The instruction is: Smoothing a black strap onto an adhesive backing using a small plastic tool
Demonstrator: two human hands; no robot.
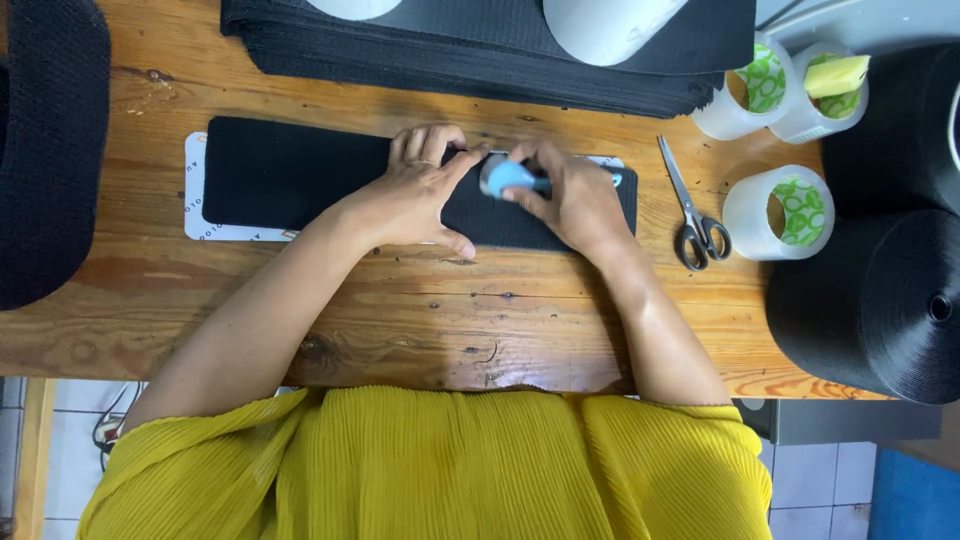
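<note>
A black fabric strip lies on a white template on the wooden table. The left hand presses it, fingers together; the right hand pinches a blue tool. Scissors and tape rolls lie right.

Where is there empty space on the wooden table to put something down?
Bare wood lies along the near edge of the table, between the black strip and the person's body. The right side is crowded: scissors, tape rolls and big black rolls.
</note>
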